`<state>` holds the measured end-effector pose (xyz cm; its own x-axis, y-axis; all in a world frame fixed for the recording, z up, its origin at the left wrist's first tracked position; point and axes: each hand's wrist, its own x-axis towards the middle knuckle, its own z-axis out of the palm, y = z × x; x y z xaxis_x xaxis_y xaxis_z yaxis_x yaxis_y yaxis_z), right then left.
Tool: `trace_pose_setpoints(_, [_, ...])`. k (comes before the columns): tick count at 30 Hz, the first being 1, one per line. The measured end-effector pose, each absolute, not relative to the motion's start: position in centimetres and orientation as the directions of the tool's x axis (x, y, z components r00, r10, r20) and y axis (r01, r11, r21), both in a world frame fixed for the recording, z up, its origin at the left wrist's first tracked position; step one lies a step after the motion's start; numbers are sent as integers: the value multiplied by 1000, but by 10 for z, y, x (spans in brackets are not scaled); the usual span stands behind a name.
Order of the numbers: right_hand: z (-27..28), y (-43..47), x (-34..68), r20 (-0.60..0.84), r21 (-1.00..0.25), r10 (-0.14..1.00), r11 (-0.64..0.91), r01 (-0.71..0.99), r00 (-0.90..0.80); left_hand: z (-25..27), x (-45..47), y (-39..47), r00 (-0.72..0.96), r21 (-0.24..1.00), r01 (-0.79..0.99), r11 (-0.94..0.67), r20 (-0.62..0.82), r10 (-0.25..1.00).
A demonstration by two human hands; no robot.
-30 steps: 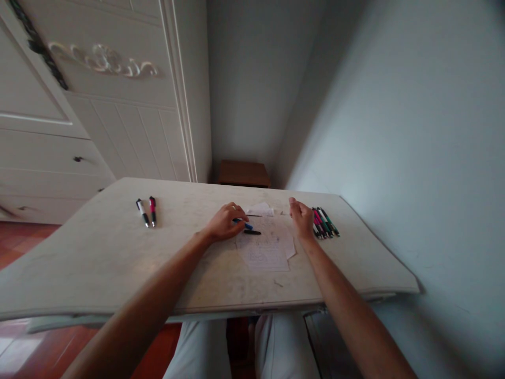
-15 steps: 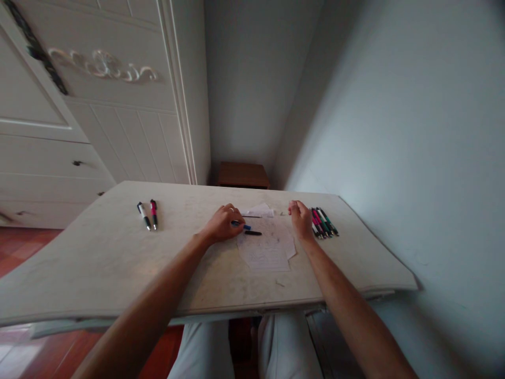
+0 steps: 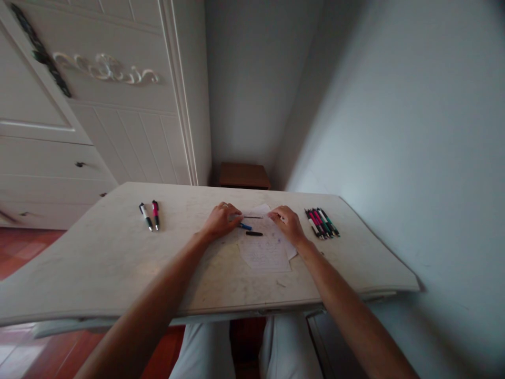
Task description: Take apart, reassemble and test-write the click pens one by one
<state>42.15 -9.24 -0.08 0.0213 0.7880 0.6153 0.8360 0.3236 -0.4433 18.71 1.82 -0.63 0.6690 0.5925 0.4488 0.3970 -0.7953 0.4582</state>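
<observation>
My left hand (image 3: 223, 220) rests at the far middle of the table with fingers closed. Its fingertips reach the left end of a thin dark pen refill (image 3: 253, 217), but whether they grip it is hidden. Just below them lies a blue pen piece (image 3: 245, 227), beside a short black pen barrel (image 3: 254, 233). My right hand (image 3: 286, 221) has its thumb and fingers pinched together near the refill's right end; anything between them is too small to make out. Beneath these parts are handwritten paper sheets (image 3: 265, 258).
A row of several pens (image 3: 321, 223) lies right of my right hand. Far left are a white pen (image 3: 145, 216) and a pink pen (image 3: 155, 215). The table (image 3: 130, 268) stands against the right wall (image 3: 414, 158), near a white cabinet (image 3: 130, 126).
My right hand has moved left from beside the row of pens to over the papers by the refill. My left hand has shifted slightly away from the blue piece toward the refill's end.
</observation>
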Motion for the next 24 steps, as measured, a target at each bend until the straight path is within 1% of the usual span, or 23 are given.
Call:
trace_pose_setpoints(3, [-5, -88, 412, 583, -375, 805, 383, 844, -106, -6, 188, 17, 661, 457, 405, -792, 452, 598])
trace_pose_setpoints(8, [-11, -86, 399, 493, -299, 853, 352, 887, -173, -7, 191, 15, 676, 460, 425, -780, 412, 611])
trace_pose_setpoints(10, [-11, -87, 398, 480, -270, 861, 326, 906, -167, -7, 192, 14, 688, 451, 431, -781, 396, 608])
trace_pose_setpoints(12, [-10, -87, 399, 497, -269, 855, 312, 911, -146, -8, 192, 14, 694, 448, 429, -784, 393, 604])
trace_pose_setpoints(16, [-10, -86, 403, 529, -297, 835, 351, 888, -153, -11, 194, 19, 675, 478, 384, -790, 438, 594])
trace_pose_setpoints(19, [-10, -83, 402, 506, -289, 850, 329, 899, -148, -11, 196, 21, 646, 486, 387, -784, 463, 607])
trace_pose_setpoints(24, [-10, -78, 402, 463, -299, 879, 274, 914, -112, -8, 198, 15, 662, 459, 421, -782, 434, 611])
